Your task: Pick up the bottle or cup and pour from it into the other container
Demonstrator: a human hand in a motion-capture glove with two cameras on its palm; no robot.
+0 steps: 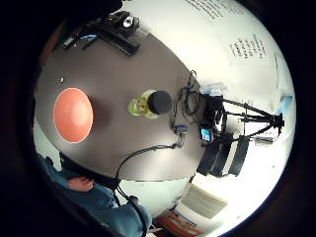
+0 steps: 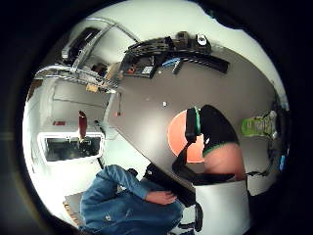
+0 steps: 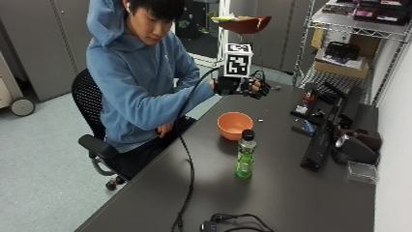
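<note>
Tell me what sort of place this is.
Probably a lab or office workroom: a dark table with cables and equipment along the wall, a wire shelving rack of gear, grey cabinets, and a person in a rolling office chair.

Gloved right hand (image 3: 244, 87) raised in air, palm down, fingers relaxed, holding nothing; forearm extended forward.

no legible text, bottle (image 3: 245, 157) label unreadable
</note>
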